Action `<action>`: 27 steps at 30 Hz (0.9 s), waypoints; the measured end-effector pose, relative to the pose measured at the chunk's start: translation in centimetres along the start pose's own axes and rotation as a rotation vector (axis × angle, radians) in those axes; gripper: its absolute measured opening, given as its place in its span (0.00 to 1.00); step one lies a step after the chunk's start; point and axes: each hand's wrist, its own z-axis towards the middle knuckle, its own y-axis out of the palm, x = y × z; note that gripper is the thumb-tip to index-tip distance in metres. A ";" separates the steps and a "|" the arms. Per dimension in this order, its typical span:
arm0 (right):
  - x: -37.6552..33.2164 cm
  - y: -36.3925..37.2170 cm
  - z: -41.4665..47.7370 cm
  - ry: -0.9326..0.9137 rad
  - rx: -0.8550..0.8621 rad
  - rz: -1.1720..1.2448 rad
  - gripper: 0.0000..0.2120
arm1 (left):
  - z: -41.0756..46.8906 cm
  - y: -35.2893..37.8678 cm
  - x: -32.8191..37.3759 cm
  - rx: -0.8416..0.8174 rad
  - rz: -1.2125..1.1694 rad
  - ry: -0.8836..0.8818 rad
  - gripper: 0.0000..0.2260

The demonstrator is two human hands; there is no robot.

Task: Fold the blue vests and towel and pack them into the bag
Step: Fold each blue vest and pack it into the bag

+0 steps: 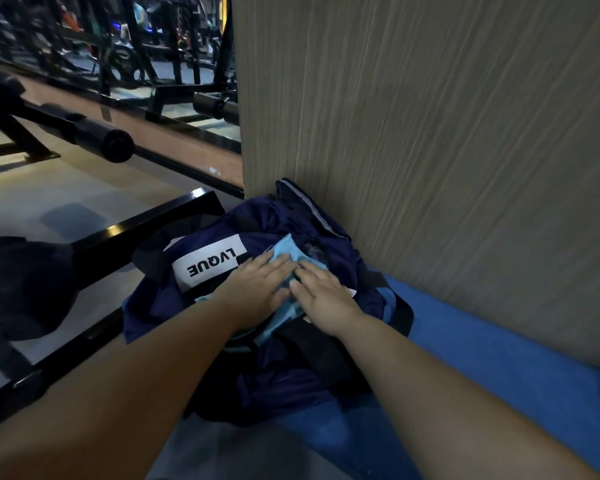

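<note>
A dark navy bag (281,375) with a white label sits on the floor against the wall, its top open. A light blue folded cloth (286,249) lies in the opening; I cannot tell whether it is a vest or the towel. My left hand (258,287) lies flat on the cloth with straight fingers, pressing it down. Beside it, my right hand (321,294) also presses flat on the cloth, its fingertips touching the left hand's fingers. Most of the cloth is hidden under both hands.
A wood-grain wall panel (430,150) rises right behind the bag. A blue mat (499,362) runs along the wall at right. Black gym machine bars (142,223) and a padded roller (101,136) stand at left, close to the bag.
</note>
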 end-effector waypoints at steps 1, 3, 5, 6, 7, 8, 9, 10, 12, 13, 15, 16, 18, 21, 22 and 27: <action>0.2 0.1 0.0 0.003 -0.009 0.034 0.26 | -0.1 0.2 0.0 -0.088 0.013 -0.049 0.43; 0.7 0.2 0.0 0.004 -0.020 0.088 0.25 | -0.1 0.1 0.3 -0.163 0.037 -0.090 0.43; 1.1 0.2 -0.1 0.003 -0.037 0.126 0.25 | 0.0 -0.2 0.6 -0.196 0.053 -0.099 0.33; 1.3 0.2 -0.1 0.001 -0.049 0.135 0.25 | 0.1 -0.4 0.7 -0.208 0.055 -0.109 0.30; 1.4 0.2 -0.2 -0.001 -0.065 0.142 0.25 | 0.1 -0.5 0.8 -0.215 0.053 -0.119 0.28; 1.4 0.2 -0.4 0.000 -0.082 0.148 0.25 | 0.1 -0.5 0.9 -0.223 0.054 -0.126 0.28; 1.4 0.2 -0.5 0.005 -0.099 0.156 0.25 | 0.1 -0.6 1.0 -0.236 0.051 -0.127 0.28; 1.3 0.1 -0.7 0.011 -0.112 0.168 0.25 | 0.1 -0.7 1.1 -0.253 0.038 -0.135 0.28; 1.2 -0.3 -1.1 0.014 -0.125 0.207 0.25 | 0.5 -1.2 1.4 -0.279 -0.008 -0.181 0.28; 1.1 -0.6 -1.3 0.011 -0.130 0.220 0.26 | 0.7 -1.7 1.7 -0.284 -0.018 -0.212 0.28; 1.2 -1.0 -1.9 0.004 -0.136 0.210 0.25 | 1.4 -2.7 2.7 -0.268 0.010 -0.259 0.28; 1.4 -1.1 -2.1 0.008 -0.137 0.189 0.25 | 1.7 -3.0 3.4 -0.241 0.031 -0.275 0.29; 1.8 -1.3 -2.7 0.025 -0.129 0.164 0.23 | 2.1 -3.3 5.2 -0.130 0.039 -0.295 0.29; 2.7 -1.6 -4.0 0.045 -0.091 0.232 0.18 | 2.2 -3.1 8.3 0.031 -0.064 -0.259 0.24; 3.1 -1.8 -4.7 0.046 -0.067 0.228 0.17 | 2.3 -3.0 9.3 0.051 -0.080 -0.224 0.23; 6.4 -3.3 -9.9 0.161 0.048 0.089 0.15 | 2.9 -1.9 15.1 0.008 -0.116 -0.074 0.23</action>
